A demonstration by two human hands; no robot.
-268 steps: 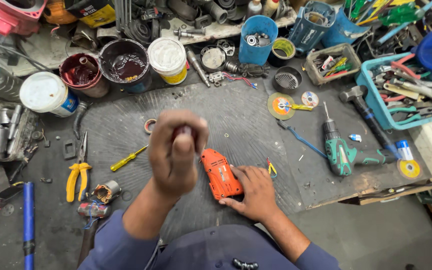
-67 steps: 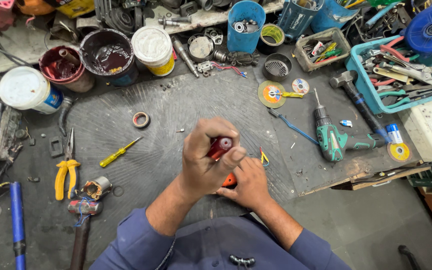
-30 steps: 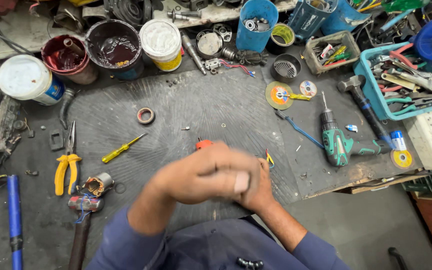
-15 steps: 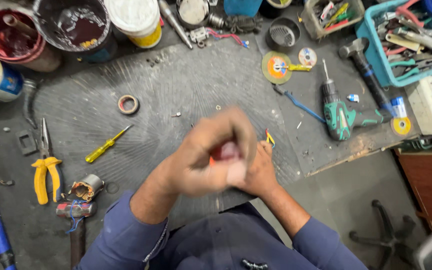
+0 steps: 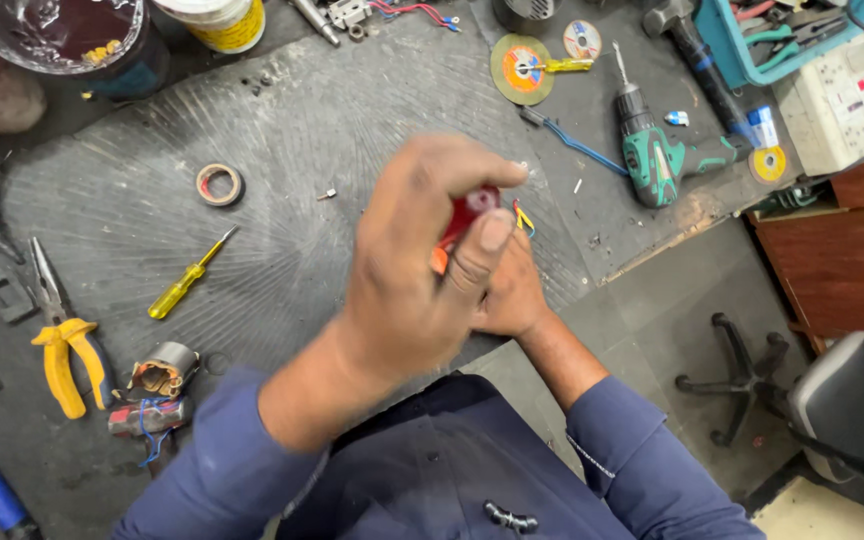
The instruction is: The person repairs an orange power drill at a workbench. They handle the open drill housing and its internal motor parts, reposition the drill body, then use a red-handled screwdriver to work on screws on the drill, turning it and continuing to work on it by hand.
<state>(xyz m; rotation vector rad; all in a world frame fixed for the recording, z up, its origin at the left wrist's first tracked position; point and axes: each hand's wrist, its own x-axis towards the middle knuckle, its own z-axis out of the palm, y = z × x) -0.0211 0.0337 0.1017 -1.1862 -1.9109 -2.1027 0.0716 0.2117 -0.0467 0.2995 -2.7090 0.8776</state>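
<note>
Red-handled tool (image 5: 467,215) sits clamped in the left hand (image 5: 417,275), whose fingers (image 5: 487,235) wrap its handle above the worktop (image 5: 282,180) near the front edge. Just behind and under it, the right hand (image 5: 512,295) is largely hidden; an orange part (image 5: 439,260) shows between the two hands, but whether the right fingers are closed on it cannot be told. A yellow screwdriver (image 5: 190,275) and a tape roll (image 5: 219,184) lie to the left, with yellow-handled pliers (image 5: 60,345) towards the left edge. A green drill (image 5: 657,155) lies towards the right edge.
</note>
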